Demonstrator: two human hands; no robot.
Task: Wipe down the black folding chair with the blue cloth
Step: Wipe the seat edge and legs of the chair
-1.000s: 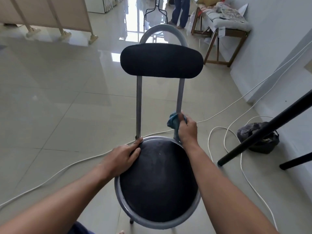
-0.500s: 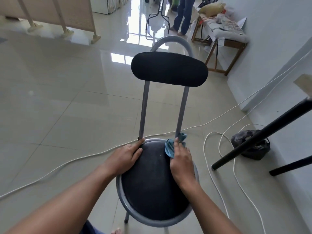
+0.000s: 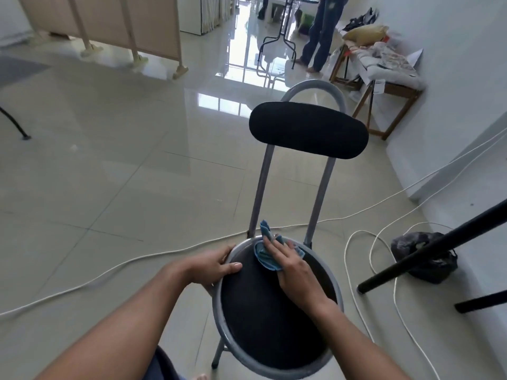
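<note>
The black folding chair [image 3: 274, 319] stands right below me, with a round black seat in a grey metal ring, two grey uprights and an oval black backrest [image 3: 307, 130]. My left hand [image 3: 212, 266] grips the seat's left rim. My right hand [image 3: 292, 266] lies flat on the back part of the seat, pressing the crumpled blue cloth [image 3: 264, 252] onto it. Part of the cloth sticks up behind my fingers near the left upright.
White cords [image 3: 354, 259] trail over the tiled floor left and right of the chair. A black bag [image 3: 428, 256] and black slanted legs [image 3: 439, 248] sit at right. A wooden bench [image 3: 384, 75] with bedding, a standing person [image 3: 321, 31] and a folding screen [image 3: 115, 23] are farther back.
My right hand with the cloth has come down from the right upright onto the seat and slid left across its back part. My left hand shifted down the left rim.
</note>
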